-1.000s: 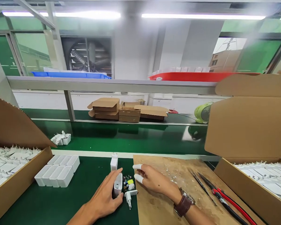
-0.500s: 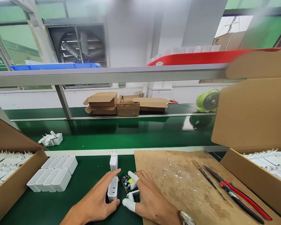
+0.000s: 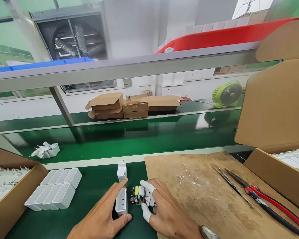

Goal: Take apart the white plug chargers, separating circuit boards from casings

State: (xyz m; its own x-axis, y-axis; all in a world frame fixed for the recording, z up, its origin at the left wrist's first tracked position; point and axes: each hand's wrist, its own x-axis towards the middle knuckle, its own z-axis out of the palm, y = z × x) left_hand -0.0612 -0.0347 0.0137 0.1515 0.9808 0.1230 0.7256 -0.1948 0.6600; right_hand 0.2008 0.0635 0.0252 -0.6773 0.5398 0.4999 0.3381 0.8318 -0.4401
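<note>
Curving the left hand [image 3: 102, 212] around a white case [image 3: 121, 201] on the worktop [image 3: 89, 174], just off the brown board's [image 3: 189, 176] left edge, spreading thumb and forefinger about its ends; not showing how firmly. Pinching a circuit board [image 3: 137, 196] and white plug piece [image 3: 149, 199] at that same edge between the right hand's [image 3: 170, 212] white-capped thumb and forefinger. Seeing white cups [image 3: 49, 196] standing in two rows toward the worktop's left edge, pronged white parts [image 3: 7, 177] filling a cardboard box [image 3: 30, 187] alongside, and similar pieces [image 3: 294, 157] lying in an open carton [image 3: 276, 174] along the board's right edge.
</note>
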